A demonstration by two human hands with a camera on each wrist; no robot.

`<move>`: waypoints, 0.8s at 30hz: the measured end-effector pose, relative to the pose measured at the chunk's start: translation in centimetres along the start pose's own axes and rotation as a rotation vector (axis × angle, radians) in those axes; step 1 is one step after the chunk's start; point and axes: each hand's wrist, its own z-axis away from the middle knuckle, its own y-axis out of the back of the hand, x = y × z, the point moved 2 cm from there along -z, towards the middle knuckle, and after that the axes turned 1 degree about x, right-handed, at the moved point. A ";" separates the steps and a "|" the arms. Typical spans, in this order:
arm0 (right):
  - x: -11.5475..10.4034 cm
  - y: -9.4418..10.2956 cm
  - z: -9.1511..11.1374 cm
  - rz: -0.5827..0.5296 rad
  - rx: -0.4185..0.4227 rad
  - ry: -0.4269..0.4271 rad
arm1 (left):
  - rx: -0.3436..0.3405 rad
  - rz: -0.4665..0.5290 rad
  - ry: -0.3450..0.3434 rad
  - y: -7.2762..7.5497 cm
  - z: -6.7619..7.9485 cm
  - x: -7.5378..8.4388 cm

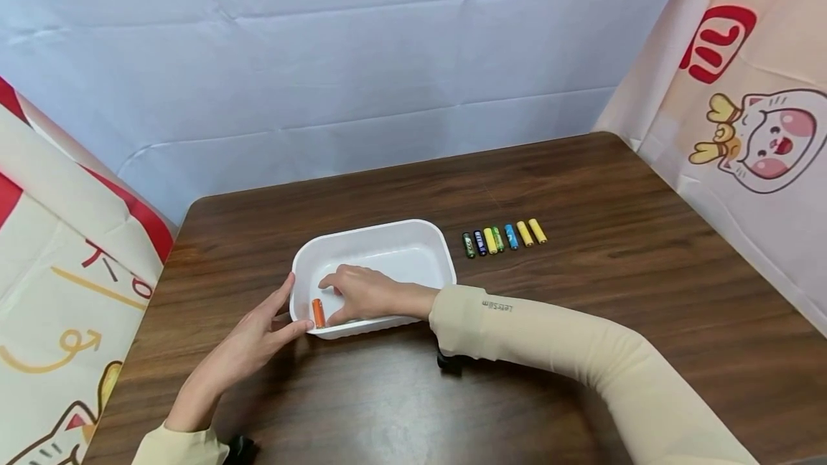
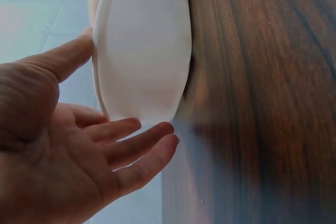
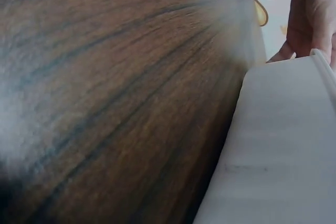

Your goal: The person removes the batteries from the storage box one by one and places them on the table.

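In the head view, a white plastic tray (image 1: 371,239) stands on the table, with an orange battery (image 1: 318,313) at its left end. My right hand (image 1: 368,291) reaches inside, index finger and thumb spread apart just right of that battery. Nothing shows between them. My left hand (image 1: 258,339) rests against the tray's left end. The left wrist view shows its thumb touching the rim and its loosely extended fingers (image 2: 142,169) at the outer end wall. In the right wrist view the tray's long outer side fills the lower right, hiding the right hand.
Right of the tray, a row of batteries lies on the brown wooden table (image 1: 614,250): a dark green battery (image 1: 468,245), a dark blue battery (image 1: 480,242), a blue battery (image 1: 511,237) and several yellow or green ones. A pale cloth (image 1: 362,70) hangs behind the table.
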 end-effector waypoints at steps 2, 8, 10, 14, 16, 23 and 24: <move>-0.2 0.0 -0.1 0.018 0.000 -0.002 | 0.001 0.004 0.001 0.0 0.1 -0.1; -0.7 -0.1 -0.5 0.077 0.001 -0.006 | 0.004 0.009 -0.002 0.1 0.1 -0.2; -0.8 -0.2 -0.6 0.093 -0.003 -0.005 | 0.003 0.005 0.001 0.1 0.1 -0.2; -1.0 -0.4 -0.7 0.123 -0.002 -0.001 | 0.004 0.003 0.003 0.1 0.1 -0.2; -1.1 -0.4 -0.8 0.140 0.006 0.003 | 0.007 0.004 -0.002 0.0 0.1 -0.1; -1.2 -0.5 -0.8 0.167 0.022 0.011 | 0.010 -0.005 -0.019 0.0 0.1 0.0; -1.2 -0.5 -0.8 0.167 0.021 0.009 | 0.009 -0.005 -0.022 -0.1 0.1 0.0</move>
